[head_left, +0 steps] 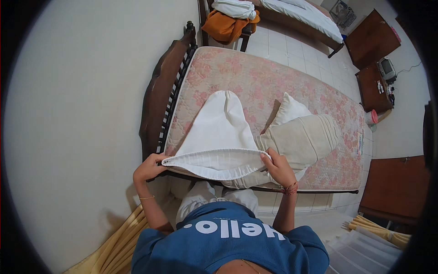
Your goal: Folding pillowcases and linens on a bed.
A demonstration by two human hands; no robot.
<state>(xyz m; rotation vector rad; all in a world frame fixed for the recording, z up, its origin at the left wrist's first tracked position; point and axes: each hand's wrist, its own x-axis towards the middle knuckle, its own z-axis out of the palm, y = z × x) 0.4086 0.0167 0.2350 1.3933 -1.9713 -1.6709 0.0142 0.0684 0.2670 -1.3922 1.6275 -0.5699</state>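
A white pillowcase (214, 123) lies over the near left part of the mattress, its mouth stretched wide toward me. My left hand (149, 167) pinches the left corner of its hem. The right corner of the hem is gripped by my right hand (279, 169), thumb on top. Just right of the pillowcase lies a bare cream bolster (303, 139), wrinkled and gathered at its far end. A white pillow (292, 109) sticks out from behind the bolster. Beneath them all is the pink floral mattress (205, 68), without a sheet.
A dark wooden headboard (159, 91) stands at the left by the wall. Orange cloth (223, 27) and folded white linen (234, 8) sit on a chair beyond the mattress. Another bed (301, 18) is farther back. A small desk (376, 86) and yellow curtains (121, 242) flank the room.
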